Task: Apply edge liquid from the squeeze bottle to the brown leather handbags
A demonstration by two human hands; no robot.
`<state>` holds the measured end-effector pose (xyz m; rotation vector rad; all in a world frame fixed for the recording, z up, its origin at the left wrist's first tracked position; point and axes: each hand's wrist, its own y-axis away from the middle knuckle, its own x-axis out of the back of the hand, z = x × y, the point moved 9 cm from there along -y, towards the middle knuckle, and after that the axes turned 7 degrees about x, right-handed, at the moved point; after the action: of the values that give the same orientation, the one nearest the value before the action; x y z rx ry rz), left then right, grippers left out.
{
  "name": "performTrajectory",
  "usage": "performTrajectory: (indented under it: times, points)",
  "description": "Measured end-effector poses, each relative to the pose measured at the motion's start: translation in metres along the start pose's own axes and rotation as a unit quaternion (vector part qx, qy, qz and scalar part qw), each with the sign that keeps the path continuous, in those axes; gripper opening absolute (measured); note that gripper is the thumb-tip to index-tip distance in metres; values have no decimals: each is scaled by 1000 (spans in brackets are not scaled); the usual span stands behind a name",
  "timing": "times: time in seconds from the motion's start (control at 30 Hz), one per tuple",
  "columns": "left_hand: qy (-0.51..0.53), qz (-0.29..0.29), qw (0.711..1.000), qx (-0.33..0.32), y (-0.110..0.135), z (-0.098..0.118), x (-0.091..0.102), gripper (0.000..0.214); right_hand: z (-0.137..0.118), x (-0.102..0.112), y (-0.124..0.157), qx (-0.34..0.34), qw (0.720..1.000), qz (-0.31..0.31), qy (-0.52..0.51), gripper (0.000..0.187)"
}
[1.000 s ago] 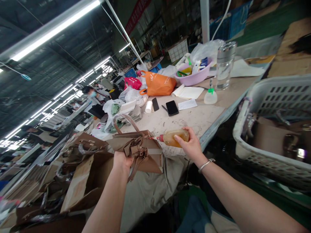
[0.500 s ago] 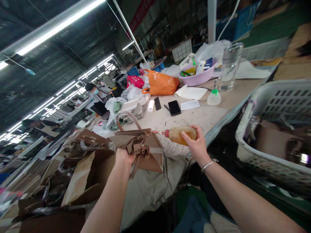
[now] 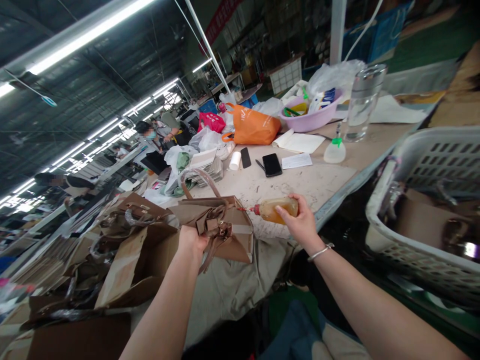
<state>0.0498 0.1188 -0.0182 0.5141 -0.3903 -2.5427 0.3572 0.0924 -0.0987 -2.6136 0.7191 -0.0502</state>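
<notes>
A brown handbag (image 3: 240, 242) lies tilted at the near edge of the table, its looped handle pointing up and away. My left hand (image 3: 192, 243) is closed on the bag's strap and buckle side; some of the fingers are hidden behind the leather. In my right hand (image 3: 303, 222) is a squeeze bottle (image 3: 275, 210) of amber liquid, held on its side. Its red cap and thin nozzle point left, and the tip is at the bag's upper right edge; whether it touches I cannot tell.
To the left, more brown bags (image 3: 146, 210) lie around an open cardboard box (image 3: 138, 267). A white plastic basket (image 3: 378, 215) with brown pieces stands right. On the table are a phone (image 3: 272, 165), a small glue bottle (image 3: 335, 151), a glass flask (image 3: 362, 107) and an orange bag (image 3: 255, 127).
The view has shifted slightly, so the table things sit a little further right. The bottle has moved slightly left towards the bag, its nozzle now at the bag's edge. Both holds are unchanged.
</notes>
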Motion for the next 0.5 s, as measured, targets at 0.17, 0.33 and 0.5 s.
performTrajectory:
  times: [0.17, 0.33, 0.5]
  points:
    - [-3, -24, 1000, 4, 0, -2, -5, 33, 11, 3, 3, -25, 997, -25, 67, 47]
    - [-9, -21, 1000, -7, -2, -1, -3, 32, 14, -3, 6, -27, 991, -71, 113, 44]
    - [-4, -13, 1000, 9, -4, -4, 0, 31, 16, -4, 8, -27, 988, -82, 131, 45]
